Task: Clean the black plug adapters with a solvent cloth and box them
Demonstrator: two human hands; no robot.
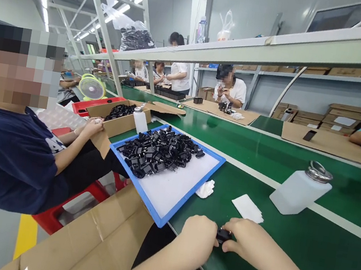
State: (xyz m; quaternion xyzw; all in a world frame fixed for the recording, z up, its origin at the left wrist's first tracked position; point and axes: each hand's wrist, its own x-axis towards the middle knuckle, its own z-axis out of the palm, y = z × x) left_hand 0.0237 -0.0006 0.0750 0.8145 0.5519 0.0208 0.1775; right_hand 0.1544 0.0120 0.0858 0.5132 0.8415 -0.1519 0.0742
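My left hand (198, 238) and my right hand (240, 235) hold a small black plastic plug adapter (223, 236) between them, just above the green workbench (289, 248). Its shape is mostly hidden by my fingers. To the left of my hands lies a blue-rimmed tray (196, 142) with a white liner. A heap of similar black plug adapters (157, 152) covers its far half. A white cloth (205, 189) and a folded white paper pad (247, 208) lie near my hands.
A white dispenser bottle (300, 188) with a metal top stands to the right. A seated co-worker in a navy shirt (8, 158) has both hands on a cardboard box (118, 118) of black parts. Flattened cardboard (89, 234) lies below the bench edge. Other workers sit along the far bench.
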